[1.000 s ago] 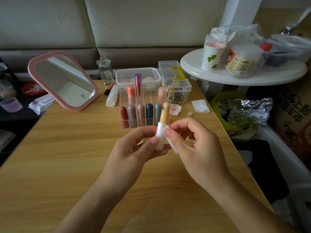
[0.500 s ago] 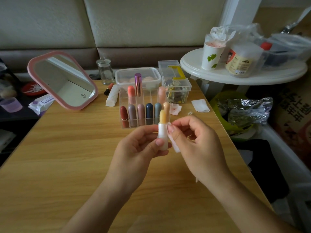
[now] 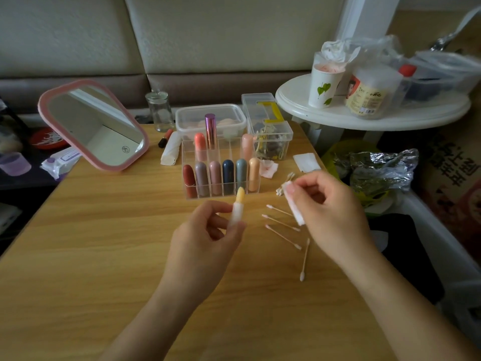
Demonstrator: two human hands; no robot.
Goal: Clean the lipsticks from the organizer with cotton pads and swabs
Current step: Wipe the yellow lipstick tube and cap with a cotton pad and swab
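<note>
Left hand pinches yellow-tipped lipstick upright, just at 6 o'clock of organizer. Right hand pinches cotton pad at 3 o'clock, apart from it. Best: bring pad back, wipe tube w/ clean side, light pressure, turning stick.

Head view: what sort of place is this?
Probably a home living room set up as a makeup spot: a padded sofa back behind the wooden table, a pink-framed mirror, and a clear lipstick organizer.
</note>
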